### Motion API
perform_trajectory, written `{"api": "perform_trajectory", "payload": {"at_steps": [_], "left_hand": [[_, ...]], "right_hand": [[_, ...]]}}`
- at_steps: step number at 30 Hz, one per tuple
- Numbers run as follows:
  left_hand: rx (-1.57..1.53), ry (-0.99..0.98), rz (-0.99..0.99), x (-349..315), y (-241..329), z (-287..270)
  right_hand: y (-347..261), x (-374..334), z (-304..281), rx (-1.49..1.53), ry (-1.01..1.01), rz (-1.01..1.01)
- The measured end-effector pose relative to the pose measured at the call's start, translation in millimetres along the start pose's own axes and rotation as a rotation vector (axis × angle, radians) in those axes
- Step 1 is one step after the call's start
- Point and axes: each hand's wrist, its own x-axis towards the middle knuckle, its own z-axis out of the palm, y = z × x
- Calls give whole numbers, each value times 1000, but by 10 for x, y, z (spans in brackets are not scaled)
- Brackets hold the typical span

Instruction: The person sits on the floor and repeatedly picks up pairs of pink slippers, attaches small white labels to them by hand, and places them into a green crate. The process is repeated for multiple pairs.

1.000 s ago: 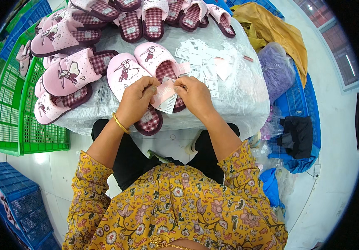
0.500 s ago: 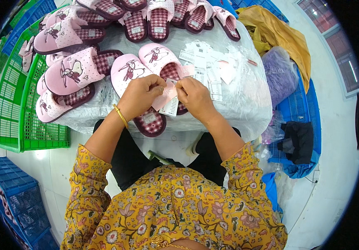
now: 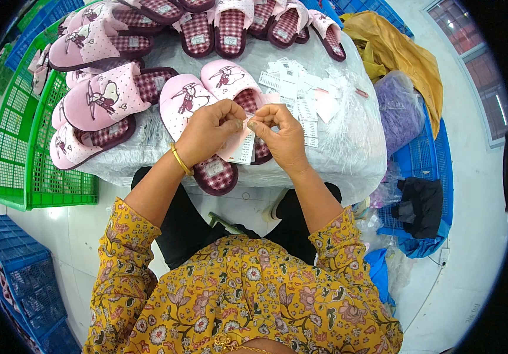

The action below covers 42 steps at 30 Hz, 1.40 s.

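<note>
My left hand (image 3: 210, 131) is closed in a pinch at the top of a pink-and-white hang tag (image 3: 243, 150), which dangles below the fingers. Almost touching it, my right hand (image 3: 282, 140) has thumb and forefinger pressed together by the tag's upper end; whatever is between them is too small to make out. Beneath both hands lies a pair of pink slippers, with a cartoon dog on the left slipper (image 3: 178, 97) and on the right slipper (image 3: 224, 75). Their plaid insoles are partly covered by my hands and the tag.
Loose printed tags (image 3: 289, 85) lie right of the slippers on a plastic-wrapped bale (image 3: 348, 147). More pink slippers (image 3: 97, 97) line its left and far sides. Green crates (image 3: 65, 192) and blue crates (image 3: 21, 253) stand left; a purple bagged bundle (image 3: 398, 109) sits right.
My left hand has moved slightly right, and the fingertips of both hands are closer together. The tag has turned and hangs a little more upright. The slippers keep their place on the bale.
</note>
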Motion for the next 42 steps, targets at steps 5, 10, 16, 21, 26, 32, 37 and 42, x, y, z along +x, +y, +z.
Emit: {"api": "perform_trajectory", "payload": {"at_steps": [5,10,16,21,26,32,37,42], "left_hand": [[-10,-29,57,-10,-11,6],[-25,-38,38,-13,-14,3],[-37,-26,-9,-32,24,-5],[-117,-77,19,-7,-73,-43],[-143,-130,76,14,-129,-47],[-31,-8,53,-53,12,-5],[124,629,393,-202,27,-179],[322,776,465,-366,-255,-380]], "right_hand": [[10,-3,23,42,-15,42],[35,10,34,8,-45,15],[-18,-16,34,41,-65,41],[-62,-6,13,-13,-124,15],[-76,12,9,-48,-163,-31],[-86,9,2,-73,-137,-8],[-245,131,-18,-434,5,-229],[-355,320,405,-758,-54,-327]]}}
